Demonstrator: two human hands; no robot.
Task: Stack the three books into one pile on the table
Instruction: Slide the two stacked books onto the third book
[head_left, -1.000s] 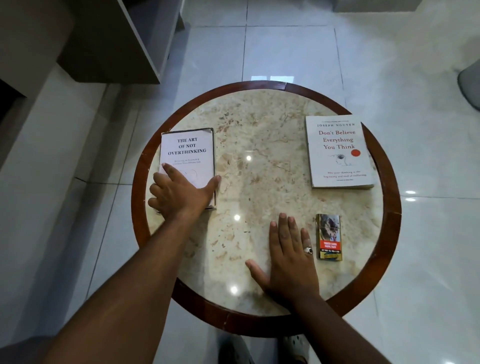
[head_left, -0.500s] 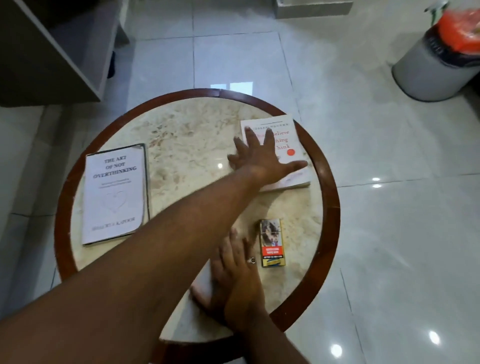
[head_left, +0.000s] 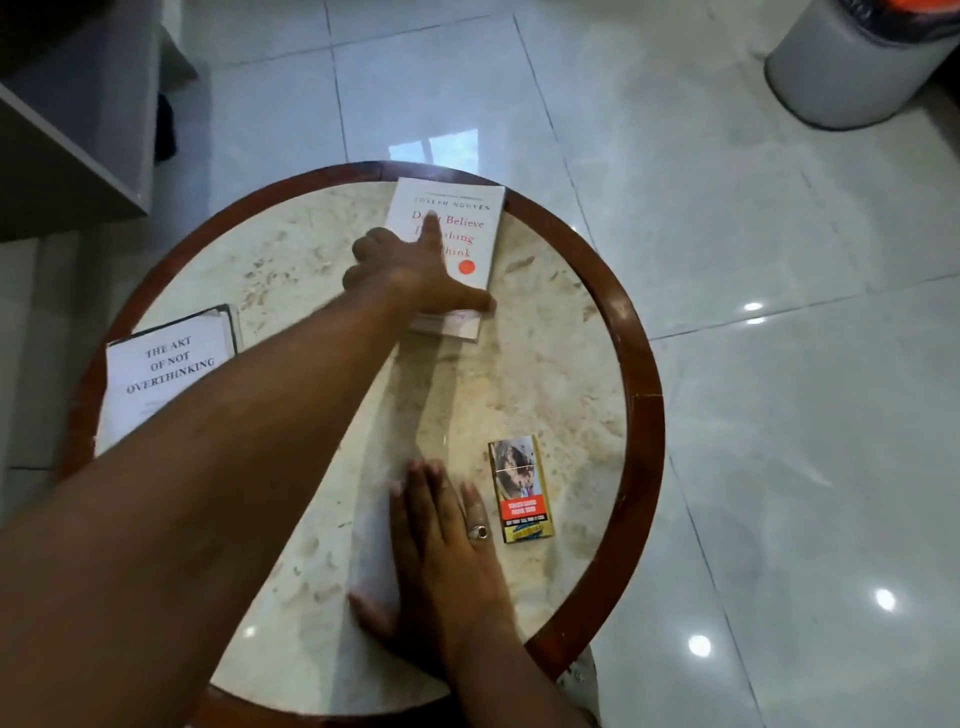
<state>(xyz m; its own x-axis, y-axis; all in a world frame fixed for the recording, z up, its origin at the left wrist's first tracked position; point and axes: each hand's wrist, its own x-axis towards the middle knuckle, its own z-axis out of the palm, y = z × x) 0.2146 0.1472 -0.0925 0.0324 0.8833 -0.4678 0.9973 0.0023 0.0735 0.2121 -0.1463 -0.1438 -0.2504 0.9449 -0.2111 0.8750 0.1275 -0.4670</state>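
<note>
While right hand (head_left: 447, 566) lies flat, fingers released, on near worktop (head_left: 545, 374), left hand (head_left: 410, 270) reaches far, fingers spread across white book (head_left: 467, 218), thumb at near edge. Second book (head_left: 166, 364) far left. Small book (head_left: 520, 491) beside right hand.
</note>
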